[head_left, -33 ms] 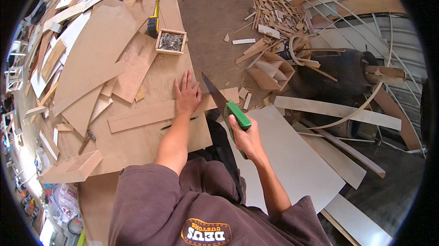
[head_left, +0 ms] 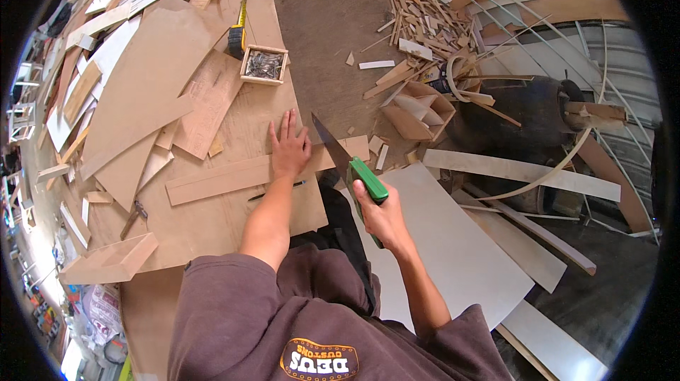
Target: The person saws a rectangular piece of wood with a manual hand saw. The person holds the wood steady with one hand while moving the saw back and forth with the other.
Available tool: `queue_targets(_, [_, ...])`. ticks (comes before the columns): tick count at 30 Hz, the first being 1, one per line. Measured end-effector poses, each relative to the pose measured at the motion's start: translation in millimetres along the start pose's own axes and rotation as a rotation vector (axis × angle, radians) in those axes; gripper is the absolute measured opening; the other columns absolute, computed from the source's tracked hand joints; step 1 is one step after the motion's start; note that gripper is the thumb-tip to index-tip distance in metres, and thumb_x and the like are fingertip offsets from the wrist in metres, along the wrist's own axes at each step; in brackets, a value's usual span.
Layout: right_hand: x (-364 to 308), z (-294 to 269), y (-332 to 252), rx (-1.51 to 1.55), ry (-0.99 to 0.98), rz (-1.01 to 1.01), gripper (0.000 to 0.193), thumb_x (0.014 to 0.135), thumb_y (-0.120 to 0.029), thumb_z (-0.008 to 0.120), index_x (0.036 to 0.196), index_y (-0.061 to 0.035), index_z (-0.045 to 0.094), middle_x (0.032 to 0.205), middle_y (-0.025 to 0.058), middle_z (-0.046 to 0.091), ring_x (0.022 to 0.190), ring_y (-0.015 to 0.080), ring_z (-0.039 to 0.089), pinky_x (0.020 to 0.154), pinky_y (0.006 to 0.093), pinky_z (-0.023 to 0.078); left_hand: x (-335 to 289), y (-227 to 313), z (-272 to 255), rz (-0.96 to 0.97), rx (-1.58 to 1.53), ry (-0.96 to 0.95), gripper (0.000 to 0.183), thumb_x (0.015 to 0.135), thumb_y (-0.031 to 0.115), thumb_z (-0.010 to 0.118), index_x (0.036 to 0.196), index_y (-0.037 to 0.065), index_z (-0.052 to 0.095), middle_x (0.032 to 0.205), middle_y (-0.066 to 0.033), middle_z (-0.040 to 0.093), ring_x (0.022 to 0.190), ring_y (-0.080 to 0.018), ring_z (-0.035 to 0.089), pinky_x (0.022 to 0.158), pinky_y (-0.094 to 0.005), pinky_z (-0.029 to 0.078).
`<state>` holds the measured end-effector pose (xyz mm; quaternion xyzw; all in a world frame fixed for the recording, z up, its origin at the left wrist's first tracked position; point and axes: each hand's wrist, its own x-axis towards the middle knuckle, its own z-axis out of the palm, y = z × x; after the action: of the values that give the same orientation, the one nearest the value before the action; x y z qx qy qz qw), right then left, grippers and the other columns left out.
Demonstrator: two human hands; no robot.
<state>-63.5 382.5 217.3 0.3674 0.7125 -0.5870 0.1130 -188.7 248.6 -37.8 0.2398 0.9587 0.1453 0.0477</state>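
Note:
A long narrow wooden strip (head_left: 228,181) lies across the plywood workbench (head_left: 212,232), its right end reaching past the bench edge. Pressed flat on the strip is my left hand (head_left: 290,150), open with the fingers stretched out and holding nothing. My right hand (head_left: 382,218) is closed round the green handle of a handsaw (head_left: 370,180). The saw's dark blade lies across the overhanging part of the strip, right of my left hand, tip pointing away from me. A dark pen (head_left: 258,197) lies just below the strip, partly hidden by my left forearm.
A small wooden box of metal fasteners (head_left: 263,65) and a yellow tape measure (head_left: 236,39) sit farther up the bench. Board offcuts (head_left: 134,90) pile at left, near pliers (head_left: 140,209) and an open wooden tray (head_left: 113,260). Scrap wood (head_left: 425,26), a black drum (head_left: 506,115) and white panel (head_left: 446,239) lie right.

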Motion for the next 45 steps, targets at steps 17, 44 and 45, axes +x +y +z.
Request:
queue_targets(17, [96, 23, -31, 0.095, -0.109, 0.296, 0.032, 0.104, -0.031, 0.063, 0.087, -0.0075, 0.050, 0.058, -0.0025, 0.041, 0.044, 0.0096, 0.036, 0.039, 0.0318, 0.030, 0, -3, -2, 0.019, 0.009, 0.013, 0.032, 0.095, 0.034, 0.053, 0.117, 0.017, 0.070, 0.167, -0.0114, 0.028, 0.157, -0.0235, 0.017, 0.125, -0.0623, 0.007])
queue_targets(44, [262, 92, 45, -0.034, -0.091, 0.341, 0.045, 0.101, -0.034, 0.065, 0.072, -0.0010, 0.055, 0.061, 0.0042, 0.050, 0.042, 0.0161, 0.046, 0.037, 0.0358, 0.035, 1, 0, -3, 0.005, 0.072, -0.154, 0.034, 0.092, 0.038, 0.059, 0.120, 0.023, 0.072, 0.170, -0.0106, 0.020, 0.158, -0.0265, 0.012, 0.125, -0.0632, 0.007])
queue_targets(45, [259, 92, 43, -0.029, -0.073, 0.352, 0.045, 0.101, -0.035, 0.065, 0.072, -0.0014, 0.055, 0.061, 0.0046, 0.050, 0.042, 0.0162, 0.045, 0.037, 0.0359, 0.034, 0, 0, -3, 0.021, 0.069, -0.119, 0.032, 0.093, 0.038, 0.058, 0.116, 0.022, 0.073, 0.169, -0.0117, 0.021, 0.158, -0.0268, 0.012, 0.125, -0.0636, 0.006])
